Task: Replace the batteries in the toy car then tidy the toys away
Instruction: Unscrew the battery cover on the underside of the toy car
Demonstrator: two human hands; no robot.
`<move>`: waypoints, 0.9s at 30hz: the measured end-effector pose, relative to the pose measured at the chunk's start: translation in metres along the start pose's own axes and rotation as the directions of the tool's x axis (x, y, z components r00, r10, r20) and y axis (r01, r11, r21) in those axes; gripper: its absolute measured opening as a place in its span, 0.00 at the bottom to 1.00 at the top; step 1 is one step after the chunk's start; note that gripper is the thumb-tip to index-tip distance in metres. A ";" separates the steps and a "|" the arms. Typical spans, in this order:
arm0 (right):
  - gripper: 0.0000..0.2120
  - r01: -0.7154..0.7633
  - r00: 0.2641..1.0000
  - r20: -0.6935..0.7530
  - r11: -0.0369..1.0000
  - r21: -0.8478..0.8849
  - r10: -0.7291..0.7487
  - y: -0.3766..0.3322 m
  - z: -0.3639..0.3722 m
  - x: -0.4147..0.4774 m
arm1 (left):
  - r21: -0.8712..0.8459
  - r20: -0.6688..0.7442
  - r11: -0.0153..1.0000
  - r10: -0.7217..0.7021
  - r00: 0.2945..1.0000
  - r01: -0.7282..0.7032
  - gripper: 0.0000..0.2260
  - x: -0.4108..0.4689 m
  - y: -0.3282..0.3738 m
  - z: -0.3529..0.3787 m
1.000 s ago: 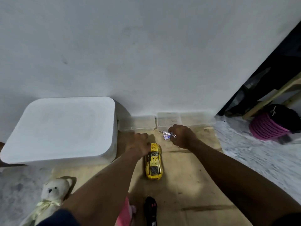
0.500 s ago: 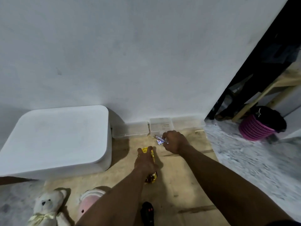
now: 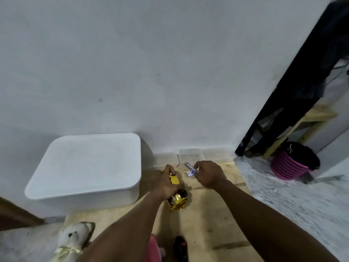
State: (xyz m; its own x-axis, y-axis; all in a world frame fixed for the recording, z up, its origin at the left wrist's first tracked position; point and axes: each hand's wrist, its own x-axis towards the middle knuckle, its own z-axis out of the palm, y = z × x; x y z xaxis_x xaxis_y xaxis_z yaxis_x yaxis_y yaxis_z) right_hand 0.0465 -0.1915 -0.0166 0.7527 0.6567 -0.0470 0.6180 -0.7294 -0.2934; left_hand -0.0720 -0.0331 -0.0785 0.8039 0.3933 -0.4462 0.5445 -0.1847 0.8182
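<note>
Toy car (image 3: 176, 200) now lifted and tilted off the wooden board (image 3: 211, 220), gripped by left hand (image 3: 168, 183), where earlier it lay flat, right hand (image 3: 208, 173) pinching a small silver tool (image 3: 190, 167), tag lettering beneath unreadable

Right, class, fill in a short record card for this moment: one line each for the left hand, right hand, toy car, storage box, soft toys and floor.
left hand: gripping the yellow toy car, lifting and tilting it
right hand: pinching a small silvery tool
storage box: white, lid on, against the wall
soft toys: cream teddy bear bottom left; a pink toy mostly hidden by the arm
floor: wooden board under the car; black remote near the bottom edge
</note>
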 end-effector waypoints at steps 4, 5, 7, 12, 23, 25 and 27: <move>0.09 -0.032 0.998 -0.047 0.995 0.096 0.037 -0.021 -0.013 -0.020 | -0.069 -0.062 0.996 0.045 0.997 -0.049 0.22 -0.030 0.014 -0.012; 0.08 -0.037 0.998 -0.051 0.993 0.112 0.043 -0.025 -0.016 -0.024 | -0.076 -0.069 0.995 0.053 0.996 -0.058 0.21 -0.044 0.022 -0.015; 0.08 -0.043 0.997 -0.056 0.990 0.133 0.051 -0.031 -0.022 -0.029 | -0.090 -0.077 0.994 0.049 0.996 -0.056 0.19 -0.063 0.032 -0.020; 0.08 -0.037 0.998 -0.050 0.984 0.175 0.047 -0.034 -0.036 -0.027 | -0.078 -0.088 0.987 0.132 0.987 -0.139 0.19 -0.081 0.051 -0.032; 0.05 0.039 0.981 -0.177 0.821 0.570 0.076 -0.037 -0.060 0.002 | 0.151 -0.068 0.940 0.318 0.946 -0.305 0.19 -0.064 0.067 -0.041; 0.05 0.052 0.977 -0.198 0.798 0.601 0.085 -0.040 -0.064 0.005 | 0.223 -0.065 0.909 0.374 0.925 -0.352 0.19 -0.063 0.068 -0.042; 0.05 0.062 0.974 -0.209 0.781 0.621 0.089 -0.042 -0.067 0.008 | 0.292 -0.055 0.880 0.406 0.912 -0.374 0.18 -0.060 0.067 -0.043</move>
State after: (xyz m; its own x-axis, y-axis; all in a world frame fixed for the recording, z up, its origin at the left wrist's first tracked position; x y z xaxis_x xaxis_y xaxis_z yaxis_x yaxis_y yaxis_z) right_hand 0.0418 -0.1684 0.0590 0.8352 0.5349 0.1274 0.3884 -0.4098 -0.8253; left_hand -0.0935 -0.0301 0.0188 0.9410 0.3337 -0.0553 0.2490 -0.5727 0.7810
